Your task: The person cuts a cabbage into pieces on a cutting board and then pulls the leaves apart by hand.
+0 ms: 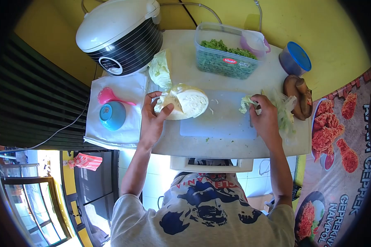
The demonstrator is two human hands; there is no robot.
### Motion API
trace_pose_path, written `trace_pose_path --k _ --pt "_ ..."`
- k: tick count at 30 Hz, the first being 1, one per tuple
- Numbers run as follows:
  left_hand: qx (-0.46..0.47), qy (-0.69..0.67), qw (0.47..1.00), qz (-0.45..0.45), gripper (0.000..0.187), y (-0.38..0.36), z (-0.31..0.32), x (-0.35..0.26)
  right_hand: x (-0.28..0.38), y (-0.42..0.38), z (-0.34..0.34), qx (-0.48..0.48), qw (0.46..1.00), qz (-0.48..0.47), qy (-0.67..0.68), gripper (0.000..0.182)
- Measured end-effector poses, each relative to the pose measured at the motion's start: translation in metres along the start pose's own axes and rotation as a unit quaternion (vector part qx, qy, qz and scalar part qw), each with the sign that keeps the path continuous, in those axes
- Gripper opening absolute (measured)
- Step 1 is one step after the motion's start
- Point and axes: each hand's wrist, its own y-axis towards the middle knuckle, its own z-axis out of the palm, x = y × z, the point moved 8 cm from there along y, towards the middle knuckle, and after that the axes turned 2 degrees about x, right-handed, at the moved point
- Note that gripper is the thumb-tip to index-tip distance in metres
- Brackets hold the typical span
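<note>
Cut cabbage held over a white board, with a tub of shredded greens behind

A pale green-and-white cut head of cabbage (187, 101) sits in the person's left hand (153, 123), at the left end of a rectangular translucent-white cutting board (218, 127) on a pale surface (218, 151). The cabbage's long axis runs roughly left to right. Its rounded end points right, its broad cream cut face is turned up toward the viewer, and its ragged end lies under the left hand's thumb and fingers, which grip it.

The right hand (264, 117), over the right end of the board, pinches a small frilly scrap of pale green leaf (246, 103) between thumb and fingers. A few shreds dot the board between the hands.

Behind the board stands a clear rectangular plastic tub (208, 68), well filled with chopped green leaves (218, 46); a lilac plastic piece (263, 47) is at its right end. Farther right is a round container with a bright blue lid (299, 57); its contents cannot be made out. Just beside the right hand, a thin clear plastic bag (288, 109) shows pale green leaf inside.

On the left, a light blue round bowl (112, 116) rests upside down on a white sheet (130, 133), next to a pink plastic spoon (108, 95). A loose pale leaf (160, 71) lies behind the cabbage, near a white-and-black rice cooker (119, 35).
</note>
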Motion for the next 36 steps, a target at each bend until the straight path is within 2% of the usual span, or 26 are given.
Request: trace_pose_path --k 1,4,10,13,16,19,22,27,31,34,36 --pt "0.007 0.007 1.000 -0.007 0.055 -0.003 0.004 0.000 -0.005 0.001 0.002 0.019 1.000 0.013 0.010 0.024" --pt "0.023 0.048 0.998 -0.025 0.055 -0.009 0.013 -0.004 0.009 -0.005 0.002 0.024 0.995 -0.069 -0.062 0.031" --pt "0.027 0.082 0.996 -0.008 0.058 -0.013 0.014 0.001 0.014 -0.013 0.016 0.066 0.995 -0.045 -0.063 0.049" --pt "0.017 0.059 0.998 -0.023 0.058 -0.013 0.010 -0.002 0.027 -0.016 0.022 0.027 0.994 -0.059 -0.090 0.050" --pt "-0.001 0.039 0.999 -0.011 0.057 -0.009 0.008 -0.005 0.075 -0.015 0.036 -0.016 0.976 -0.156 -0.148 0.051" --pt "-0.007 0.018 1.000 -0.009 0.057 -0.007 0.010 -0.009 0.094 -0.014 0.073 0.026 0.972 -0.187 -0.143 0.051" --pt "-0.008 -0.007 1.000 -0.008 0.057 -0.005 0.011 -0.012 0.116 -0.010 0.074 -0.025 0.968 -0.214 -0.129 0.051" --pt "0.006 -0.039 0.999 -0.030 0.058 -0.005 0.021 -0.009 0.107 -0.007 0.072 0.005 0.981 -0.191 0.023 0.032" --pt "0.006 -0.071 0.996 -0.048 0.054 0.001 0.024 0.002 0.099 -0.010 0.056 0.041 0.982 -0.176 0.047 0.018" --pt "0.023 -0.090 0.993 -0.074 0.045 0.002 0.031 -0.004 0.078 -0.008 0.044 0.047 0.979 -0.171 0.100 0.034" --pt "0.040 -0.068 0.994 -0.081 0.043 0.004 0.033 0.000 0.080 -0.010 0.032 0.046 0.972 -0.101 0.208 0.053"
